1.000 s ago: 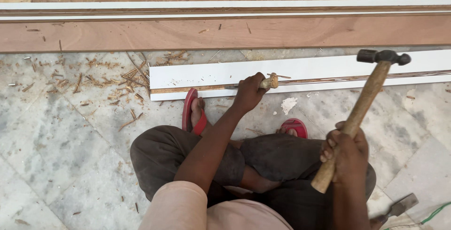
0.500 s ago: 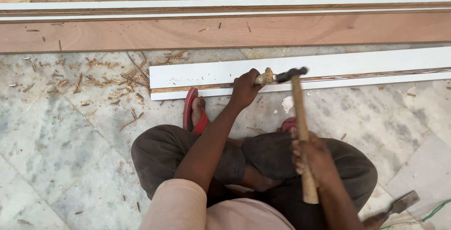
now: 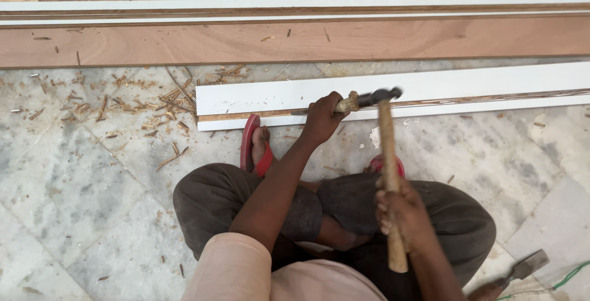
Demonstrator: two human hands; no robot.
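Head view: left hand [image 3: 321, 118] clenched round chisel [image 3: 348, 102] at white board [image 3: 430, 86] edge — right hand [image 3: 402, 212] clenched round hammer [image 3: 388, 160].

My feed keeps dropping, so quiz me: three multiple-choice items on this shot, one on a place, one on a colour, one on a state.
1. Where is the hammer head?
A. Lying on the marble floor
B. At the butt of the wooden-handled tool in the left hand
C. Resting on the brown board

2. What colour are the sandals?
A. Red
B. Blue
C. Black

3. How is the right hand?
A. Open and flat on the floor
B. Resting on a knee
C. Closed round the hammer handle

Answers:
1 B: the dark head meets the tool butt that sticks out of the left hand, over the white strip.
2 A: red straps and soles show at both feet.
3 C: the fingers wrap the wooden handle.
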